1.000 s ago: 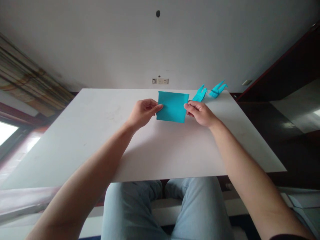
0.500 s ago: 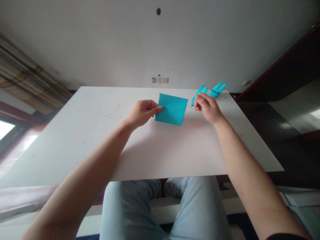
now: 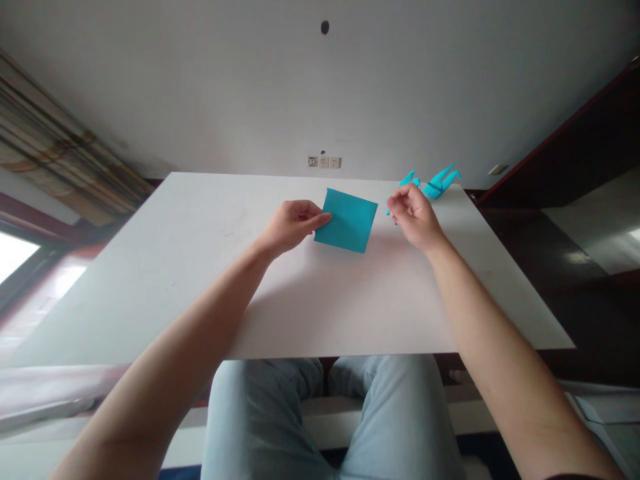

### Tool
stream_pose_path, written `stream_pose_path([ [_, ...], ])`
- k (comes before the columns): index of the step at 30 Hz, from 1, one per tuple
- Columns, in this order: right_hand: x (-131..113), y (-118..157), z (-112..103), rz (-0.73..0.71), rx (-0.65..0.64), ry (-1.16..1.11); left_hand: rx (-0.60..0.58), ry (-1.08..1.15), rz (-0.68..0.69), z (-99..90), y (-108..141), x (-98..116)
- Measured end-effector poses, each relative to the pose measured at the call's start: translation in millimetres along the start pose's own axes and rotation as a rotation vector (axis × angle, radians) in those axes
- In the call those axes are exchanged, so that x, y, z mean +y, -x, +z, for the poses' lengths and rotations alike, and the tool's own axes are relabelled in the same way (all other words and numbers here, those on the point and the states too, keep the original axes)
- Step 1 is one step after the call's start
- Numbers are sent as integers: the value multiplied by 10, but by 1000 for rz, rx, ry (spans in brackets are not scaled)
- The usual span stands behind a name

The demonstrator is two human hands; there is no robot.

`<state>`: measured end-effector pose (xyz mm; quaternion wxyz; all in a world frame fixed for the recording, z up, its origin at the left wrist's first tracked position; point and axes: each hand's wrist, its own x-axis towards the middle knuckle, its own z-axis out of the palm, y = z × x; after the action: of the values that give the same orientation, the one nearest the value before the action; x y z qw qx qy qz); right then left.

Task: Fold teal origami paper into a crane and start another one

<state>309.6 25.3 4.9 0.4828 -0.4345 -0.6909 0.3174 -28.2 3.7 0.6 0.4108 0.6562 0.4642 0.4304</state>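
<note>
A square sheet of turquoise paper (image 3: 349, 223) is pinched at its left edge by my left hand (image 3: 296, 225), thumb on top. The sheet is held tilted above the white table and looks flat. To its right, apart from it, my right hand (image 3: 416, 217) is raised with its fingers curled in, and nothing shows in them. Behind that hand stands a turquoise paper crane (image 3: 409, 179), mostly covered by the fingers. A second paper crane (image 3: 439, 185) sits just to the right, wings up, in fuller view.
The white table (image 3: 200, 267) reaches to the grey wall, where power sockets (image 3: 324, 162) are mounted low. A striped curtain (image 3: 45, 127) and a window lie to the left. My knees are under the table's near edge.
The view has shifted slightly. My right hand has turned a little, its fingers still curled, and covers more of the nearer crane. My left hand keeps hold of the paper, which has tilted slightly.
</note>
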Motion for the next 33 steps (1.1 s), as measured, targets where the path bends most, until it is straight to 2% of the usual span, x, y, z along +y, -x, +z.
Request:
stream_pose_path([
  [6,19,113,185,-118,-144,171,-44,55,-32,75,19,29],
  [9,64,125,210,-124,-208,228,-63,70,-31,94,20,44],
  [20,70,217,330,-20,-462,58,-66,131,-9,188,61,115],
  [25,9,245,379,-13,-454,5,-93,201,31,238,96,220],
  [29,-21,274,404,-78,-445,31,-113,228,34,273,112,253],
  [33,72,260,337,-85,-429,-19,-90,184,40,194,100,243],
])
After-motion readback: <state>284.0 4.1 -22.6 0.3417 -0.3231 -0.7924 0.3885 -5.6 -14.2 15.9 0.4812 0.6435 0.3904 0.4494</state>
